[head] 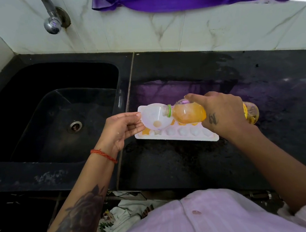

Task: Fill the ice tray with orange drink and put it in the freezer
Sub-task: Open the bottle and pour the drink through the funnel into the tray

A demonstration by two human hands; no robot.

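Now: right hand grips bottle lying sideways, mouth toward funnel pinched by left hand; tray beneath both.

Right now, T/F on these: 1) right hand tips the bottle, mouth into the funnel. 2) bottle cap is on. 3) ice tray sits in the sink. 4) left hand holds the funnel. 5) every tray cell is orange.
1) True: the right hand tips the bottle into the funnel.
2) False: its mouth is open, no cap on it.
3) False: the ice tray lies on the counter, right of the sink.
4) True: the left hand pinches its rim.
5) False: several near-row cells look white.
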